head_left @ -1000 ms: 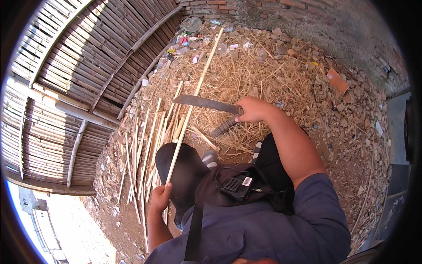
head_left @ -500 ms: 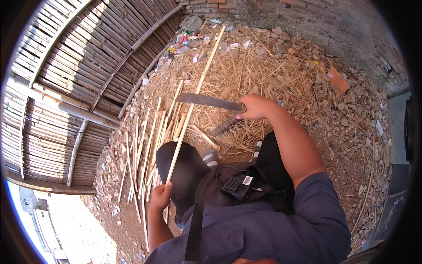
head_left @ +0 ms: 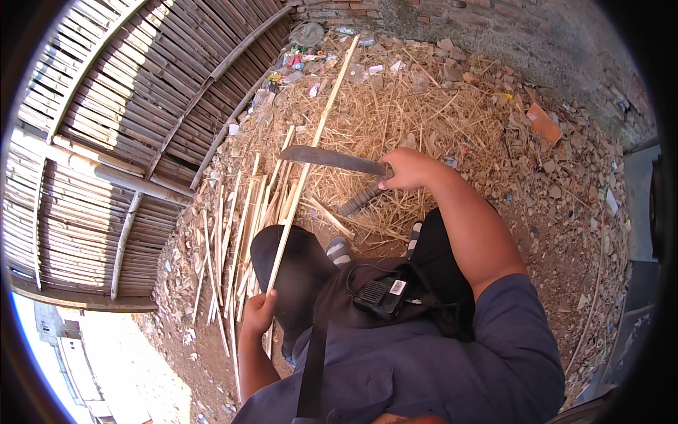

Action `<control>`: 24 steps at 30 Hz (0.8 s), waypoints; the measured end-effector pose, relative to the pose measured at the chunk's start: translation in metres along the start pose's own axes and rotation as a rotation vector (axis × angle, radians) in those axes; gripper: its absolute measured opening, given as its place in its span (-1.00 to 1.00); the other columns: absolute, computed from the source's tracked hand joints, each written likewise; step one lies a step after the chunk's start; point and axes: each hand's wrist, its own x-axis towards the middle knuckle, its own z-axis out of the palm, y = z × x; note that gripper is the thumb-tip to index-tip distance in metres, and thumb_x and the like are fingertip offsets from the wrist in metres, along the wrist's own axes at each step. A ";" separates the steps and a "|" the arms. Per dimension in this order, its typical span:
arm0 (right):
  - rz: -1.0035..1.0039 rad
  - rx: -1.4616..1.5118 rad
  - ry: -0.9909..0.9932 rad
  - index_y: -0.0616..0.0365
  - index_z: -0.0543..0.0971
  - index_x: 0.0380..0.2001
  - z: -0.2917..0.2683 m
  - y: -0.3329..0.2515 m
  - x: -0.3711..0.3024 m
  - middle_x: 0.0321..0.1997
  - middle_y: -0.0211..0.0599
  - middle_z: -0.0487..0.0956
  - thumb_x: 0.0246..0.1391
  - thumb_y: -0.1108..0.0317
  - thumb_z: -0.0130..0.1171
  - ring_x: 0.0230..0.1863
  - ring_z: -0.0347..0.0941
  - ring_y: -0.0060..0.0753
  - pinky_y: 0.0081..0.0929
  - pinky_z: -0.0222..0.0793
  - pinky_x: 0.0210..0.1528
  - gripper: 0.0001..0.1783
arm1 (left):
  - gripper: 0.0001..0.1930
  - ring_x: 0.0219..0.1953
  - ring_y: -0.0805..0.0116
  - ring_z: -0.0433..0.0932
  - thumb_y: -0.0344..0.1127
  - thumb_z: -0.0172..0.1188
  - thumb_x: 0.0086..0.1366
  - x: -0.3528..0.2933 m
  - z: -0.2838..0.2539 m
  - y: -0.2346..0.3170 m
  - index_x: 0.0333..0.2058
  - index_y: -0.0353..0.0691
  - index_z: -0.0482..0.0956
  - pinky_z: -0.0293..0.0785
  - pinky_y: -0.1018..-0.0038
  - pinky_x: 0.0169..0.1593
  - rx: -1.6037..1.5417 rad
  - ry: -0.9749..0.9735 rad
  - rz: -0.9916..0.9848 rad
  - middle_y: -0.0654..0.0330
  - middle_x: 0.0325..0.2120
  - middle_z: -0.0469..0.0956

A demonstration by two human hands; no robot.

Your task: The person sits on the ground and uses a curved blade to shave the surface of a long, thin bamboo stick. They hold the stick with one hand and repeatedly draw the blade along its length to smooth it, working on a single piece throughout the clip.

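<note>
My left hand [head_left: 259, 312] is closed round the near end of a long, pale bamboo strip [head_left: 319, 134], which slants up and away over my left knee. My right hand [head_left: 408, 169] grips a machete [head_left: 332, 159] by its handle end, the dark blade pointing left. The blade crosses the strip near its middle; whether they touch I cannot tell. Below the right fingers a ribbed, dark handle-like piece [head_left: 361, 199] juts toward the lower left; its join to the machete is hidden. Several split bamboo strips [head_left: 244, 233] lie on the ground beside my left leg.
Straw-like shavings [head_left: 424, 113] cover the ground ahead, with rubble and litter around them. A bamboo slat wall [head_left: 134, 106] rises on the left, a brick wall [head_left: 522, 35] at the back. A small black device [head_left: 381, 295] rests at my waist.
The machete and the far end of the bamboo strip have shifted very slightly. Both hands keep their holds in nearly the same places.
</note>
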 end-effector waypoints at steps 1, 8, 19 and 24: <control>0.002 0.001 0.001 0.19 0.65 -0.17 0.001 0.002 0.001 -0.32 -0.08 0.65 -0.05 0.08 0.45 -0.25 0.62 -0.07 -0.17 0.47 -0.19 -0.53 | -0.45 -0.58 0.63 0.30 0.06 0.15 0.45 0.000 0.001 0.001 -0.61 -0.27 0.53 0.20 0.52 -0.49 -0.008 -0.004 -0.001 0.41 -0.68 0.42; -0.009 -0.002 0.007 0.22 0.65 -0.15 0.003 0.002 0.001 -0.33 -0.08 0.65 -0.03 0.11 0.44 -0.27 0.62 -0.09 -0.18 0.47 -0.21 -0.54 | -0.47 -0.56 0.63 0.35 0.03 0.14 0.46 0.000 0.000 0.006 -0.59 -0.28 0.56 0.25 0.55 -0.46 -0.033 -0.031 0.005 0.39 -0.66 0.46; 0.023 0.030 -0.052 0.19 0.63 -0.18 0.002 0.000 0.002 -0.35 -0.13 0.61 0.01 0.05 0.43 -0.25 0.58 -0.14 -0.20 0.44 -0.17 -0.54 | -0.46 -0.57 0.64 0.34 0.05 0.12 0.47 0.002 -0.002 -0.001 -0.58 -0.27 0.56 0.23 0.56 -0.47 -0.054 -0.050 -0.012 0.40 -0.65 0.47; 0.005 0.026 -0.033 0.19 0.62 -0.19 0.003 -0.002 0.000 -0.38 -0.15 0.61 0.02 0.05 0.43 -0.28 0.58 -0.16 -0.21 0.43 -0.19 -0.54 | -0.45 -0.58 0.64 0.32 0.07 0.12 0.47 0.006 -0.001 -0.013 -0.59 -0.25 0.54 0.21 0.56 -0.48 -0.071 -0.049 -0.009 0.41 -0.66 0.46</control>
